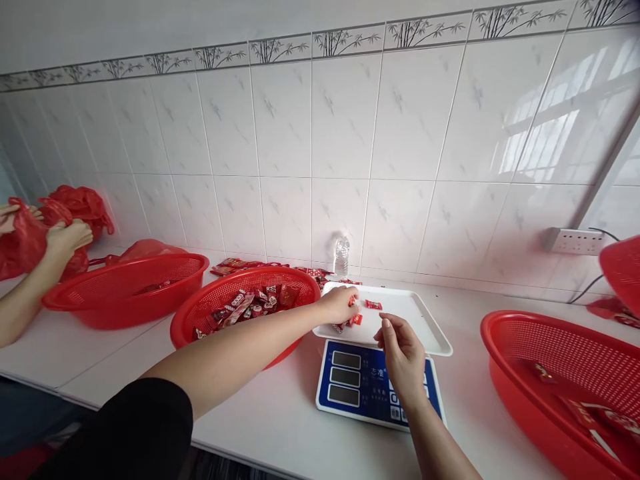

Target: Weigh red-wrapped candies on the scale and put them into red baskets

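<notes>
Head view: left hand [338, 305] pinches a packet [353, 301] over the tray [407, 313], basket [215, 293] beside it apparently for easy reach, while right hand [403, 350] curls loosely, seemingly empty.

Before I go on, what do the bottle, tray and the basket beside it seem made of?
Bottle: probably plastic, clear with bright glints. Tray: likely plastic, smooth and white, though coated metal is possible. Basket: probably moulded plastic, red and glossy, walls evenly pierced.
</notes>
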